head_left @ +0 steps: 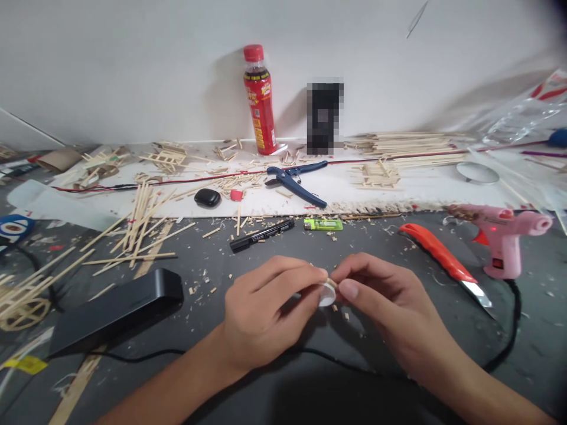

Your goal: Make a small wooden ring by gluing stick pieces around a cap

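Note:
My left hand (272, 307) pinches a small white round piece (327, 294), perhaps a ring or a cap, near the middle of the view. A short bit of wooden stick (330, 281) lies along its top edge, between the fingertips of both hands. My right hand (390, 301) has thumb and forefinger closed on the right end of that bit. The fingers partly cover both pieces. Just beyond the hands lie a black marker (261, 236) and a green lighter (323, 225).
To the right are an orange utility knife (438, 254), blade out, and a pink glue gun (505, 236) with its cord. Blue cutters (296, 183) and a red bottle (260, 106) stand farther back. Loose sticks (142, 224) and a black box (119, 310) occupy the left.

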Demonstrator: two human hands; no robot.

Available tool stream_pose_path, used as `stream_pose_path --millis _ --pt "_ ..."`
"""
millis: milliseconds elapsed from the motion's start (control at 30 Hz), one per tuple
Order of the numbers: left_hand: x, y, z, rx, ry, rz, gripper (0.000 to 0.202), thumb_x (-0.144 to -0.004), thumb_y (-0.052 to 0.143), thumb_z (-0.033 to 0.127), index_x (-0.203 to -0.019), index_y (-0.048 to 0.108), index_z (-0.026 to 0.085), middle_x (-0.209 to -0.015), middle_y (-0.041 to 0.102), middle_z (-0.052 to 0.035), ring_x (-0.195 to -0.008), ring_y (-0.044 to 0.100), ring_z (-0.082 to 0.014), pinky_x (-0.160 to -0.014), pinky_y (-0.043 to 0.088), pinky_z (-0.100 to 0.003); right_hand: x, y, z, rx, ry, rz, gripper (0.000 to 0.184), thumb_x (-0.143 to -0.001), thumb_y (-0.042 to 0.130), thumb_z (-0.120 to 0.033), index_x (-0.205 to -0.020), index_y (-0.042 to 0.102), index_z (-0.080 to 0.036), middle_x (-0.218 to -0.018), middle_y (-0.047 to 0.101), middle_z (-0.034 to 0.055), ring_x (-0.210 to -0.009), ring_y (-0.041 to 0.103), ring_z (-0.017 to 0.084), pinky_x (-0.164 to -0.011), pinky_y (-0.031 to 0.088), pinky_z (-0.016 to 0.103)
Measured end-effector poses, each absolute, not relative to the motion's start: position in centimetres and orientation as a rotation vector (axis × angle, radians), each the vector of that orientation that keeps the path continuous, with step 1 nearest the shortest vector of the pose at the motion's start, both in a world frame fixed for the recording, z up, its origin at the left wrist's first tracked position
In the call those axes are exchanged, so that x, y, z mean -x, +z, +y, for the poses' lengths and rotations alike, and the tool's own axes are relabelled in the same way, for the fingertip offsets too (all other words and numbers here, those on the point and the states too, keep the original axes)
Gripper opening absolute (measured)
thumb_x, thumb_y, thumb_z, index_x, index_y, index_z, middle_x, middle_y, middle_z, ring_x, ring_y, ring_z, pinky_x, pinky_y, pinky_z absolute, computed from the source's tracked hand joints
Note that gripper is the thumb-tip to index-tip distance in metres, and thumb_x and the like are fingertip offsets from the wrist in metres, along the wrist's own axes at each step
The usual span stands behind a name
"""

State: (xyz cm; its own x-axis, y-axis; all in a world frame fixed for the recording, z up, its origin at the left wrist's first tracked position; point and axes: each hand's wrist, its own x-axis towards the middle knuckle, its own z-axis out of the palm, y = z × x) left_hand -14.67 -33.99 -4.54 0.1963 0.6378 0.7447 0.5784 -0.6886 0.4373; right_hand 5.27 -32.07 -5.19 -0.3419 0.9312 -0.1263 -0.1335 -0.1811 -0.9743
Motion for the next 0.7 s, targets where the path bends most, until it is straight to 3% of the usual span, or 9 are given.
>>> stream_pose_path --millis 167,400,700 --pt "14.41 -4.31 -34.29 -2.285 1.581 1.215 0.016 -0.090 0.080 0.008 -0.103 0.076 0.018 -0.092 0.082 -0.0038 -0.076 0.077 -0.0111 -0.076 0.065 -0.017 -5.23 -4.88 -32.59 1.007 1.601 -1.256 0.011 -0.082 0.091 -0.031 -0.085 0.081 -0.030 -0.078 0.072 -0.0017 -0.073 0.063 0.014 -0.068 0.051 0.023" --pt "14.47 -4.25 -34.33 -2.300 1.530 1.218 0.015 -0.093 0.078 0.010 -0.103 0.077 0.022 -0.094 0.083 -0.0031 -0.077 0.078 -0.0129 -0.077 0.066 -0.020 -5.35 -4.51 -32.81 1.005 1.510 -1.345 0.007 -0.087 0.088 -0.030 -0.087 0.080 -0.030 -0.081 0.075 -0.0024 -0.075 0.067 0.013 -0.069 0.054 0.021" --pt "14.56 -4.25 -34.32 -2.363 1.496 1.224 0.013 -0.088 0.081 0.003 -0.098 0.080 0.011 -0.094 0.082 -0.0034 -0.086 0.076 -0.0042 -0.092 0.054 -0.004 -5.35 -4.30 -32.70 0.978 1.192 -1.552 0.007 -0.092 0.080 -0.022 -0.089 0.078 -0.028 -0.082 0.075 -0.0045 -0.073 0.068 0.009 -0.066 0.053 0.015"
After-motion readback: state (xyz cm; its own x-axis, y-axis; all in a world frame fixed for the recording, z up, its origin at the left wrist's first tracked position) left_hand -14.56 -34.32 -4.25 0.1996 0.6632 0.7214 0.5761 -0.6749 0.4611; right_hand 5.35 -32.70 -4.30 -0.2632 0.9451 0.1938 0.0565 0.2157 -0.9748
